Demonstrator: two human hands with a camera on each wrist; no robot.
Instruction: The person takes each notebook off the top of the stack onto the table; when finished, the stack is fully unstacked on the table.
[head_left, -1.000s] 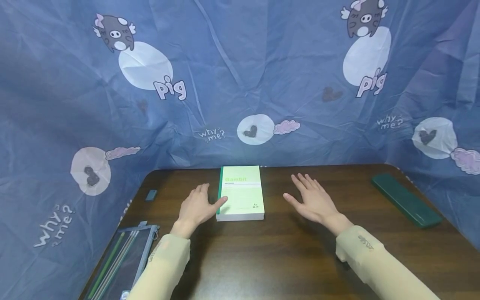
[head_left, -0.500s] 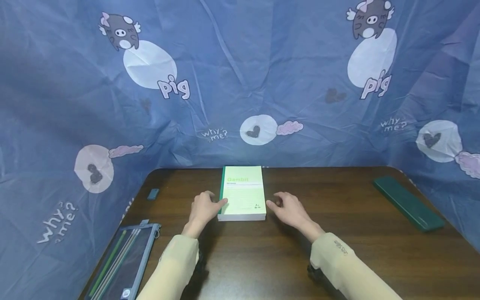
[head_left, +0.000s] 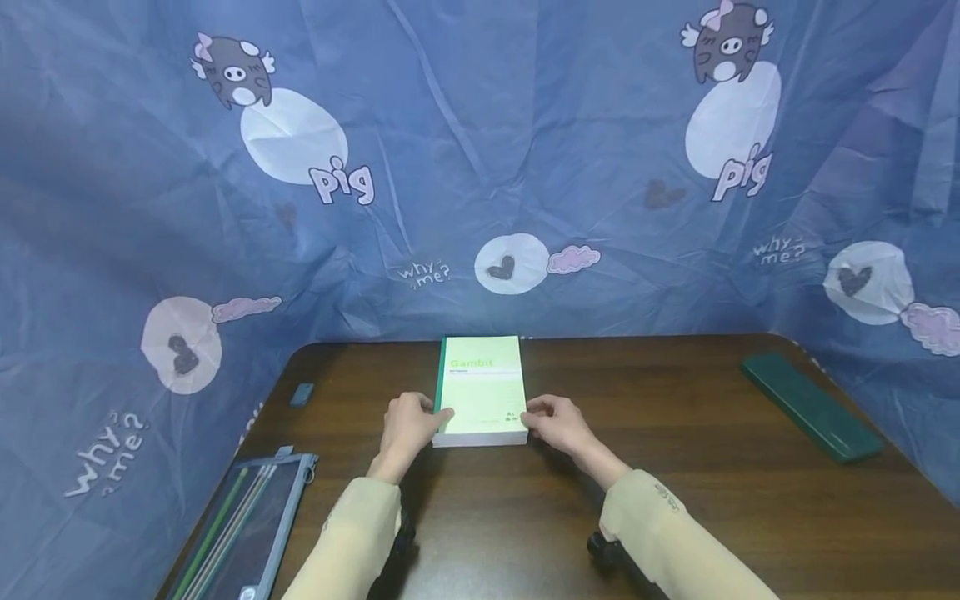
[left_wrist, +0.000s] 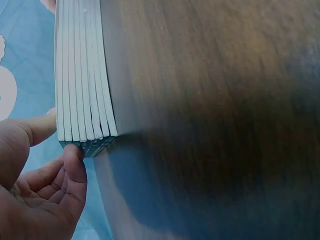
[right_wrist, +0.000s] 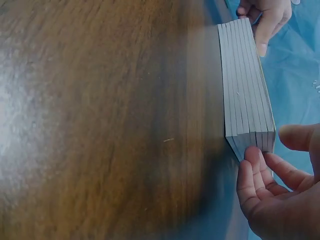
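A stack of several pale green notebooks (head_left: 483, 387) with "Gambit" on the top cover lies near the table's far edge. Its layered white page edges (left_wrist: 82, 70) show in the left wrist view, with dark green spines at the left side. My left hand (head_left: 407, 429) holds the stack at the spine side, thumb over the top cover and curled fingers against the spines. From the other side my right hand (head_left: 561, 427) grips the upper notebooks, its thumb at the cover's edge and bent fingertips (right_wrist: 252, 155) against the side.
A blue mesh zip pouch (head_left: 247, 525) holding pencils lies at the near left. Beyond it sits a small blue block (head_left: 302, 394). A long dark green case (head_left: 812, 407) lies at the right. Blue printed fabric (head_left: 525, 167) hangs behind the brown table (head_left: 495, 533).
My right hand has come in leftward from beside the stack to its right edge, its fingers curling. My left hand has closed in on the spine side. The notebooks stay in place.
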